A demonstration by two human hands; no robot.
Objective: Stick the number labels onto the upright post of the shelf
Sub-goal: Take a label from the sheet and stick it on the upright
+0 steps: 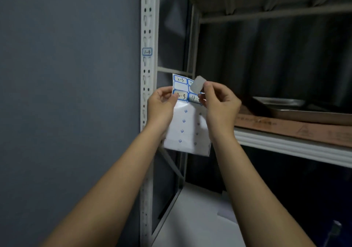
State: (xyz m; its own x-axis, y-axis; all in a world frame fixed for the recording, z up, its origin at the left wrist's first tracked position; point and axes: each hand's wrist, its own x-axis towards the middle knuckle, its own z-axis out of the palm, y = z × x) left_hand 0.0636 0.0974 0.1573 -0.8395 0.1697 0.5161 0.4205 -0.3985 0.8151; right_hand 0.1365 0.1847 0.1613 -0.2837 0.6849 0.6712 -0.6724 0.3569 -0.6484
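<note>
Now my left hand grips the label sheet; my right hand pinches a peeled label. It could curl, sticking to itself before reaching the post.

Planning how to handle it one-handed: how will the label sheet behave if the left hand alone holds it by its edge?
The label sheet is probably thin and light; the left hand pinches just its upper left edge. It likely flops: the lower part hangs free. The peeled label in the right hand already curls, so it may stick to itself.
</note>
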